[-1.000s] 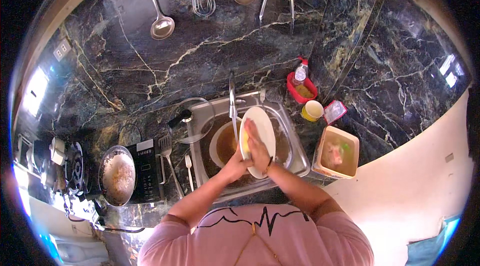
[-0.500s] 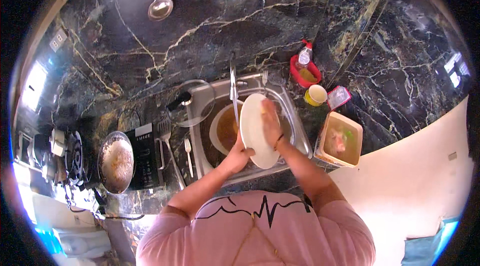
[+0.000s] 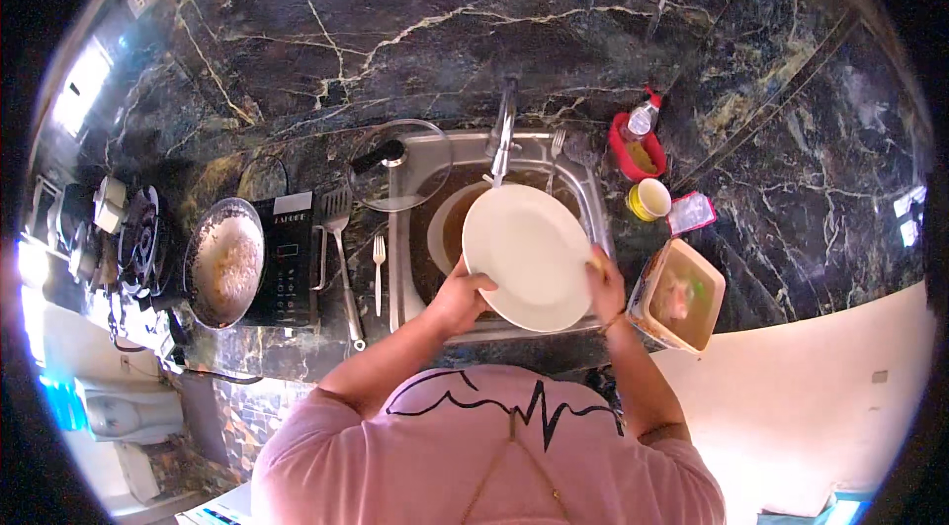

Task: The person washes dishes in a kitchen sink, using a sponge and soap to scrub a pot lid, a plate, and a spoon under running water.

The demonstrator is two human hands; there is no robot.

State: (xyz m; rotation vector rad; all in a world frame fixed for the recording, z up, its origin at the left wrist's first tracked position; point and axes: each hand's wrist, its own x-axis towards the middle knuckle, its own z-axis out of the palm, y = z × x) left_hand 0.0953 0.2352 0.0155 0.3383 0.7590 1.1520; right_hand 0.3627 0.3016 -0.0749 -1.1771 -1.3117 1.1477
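Observation:
A white oval-looking plate (image 3: 529, 258) is held over the sink (image 3: 403, 268), its face turned up. My left hand (image 3: 460, 300) grips its left rim, the thumb lying on top. At the right rim is my right hand (image 3: 605, 288), fingers closed at the edge and slightly blurred; a small yellowish patch shows by them, too small to name. Behind the plate stands the faucet (image 3: 506, 134). In the sink, a round dish (image 3: 445, 228) sits partly hidden under the plate, with brownish contents.
A glass lid (image 3: 420, 191) rests over the sink's left back corner. Leftward lie a fork (image 3: 379, 273), a slotted turner (image 3: 341, 248) and a frying pan (image 3: 227, 268) on a cooktop. To the right stand a square tub (image 3: 682, 298), a yellow cup (image 3: 649, 199) and a red dish (image 3: 633, 151).
The plate has turned from a steep tilt to face upward more. My right hand has slid from its face to the right rim. The whole view has shifted a little.

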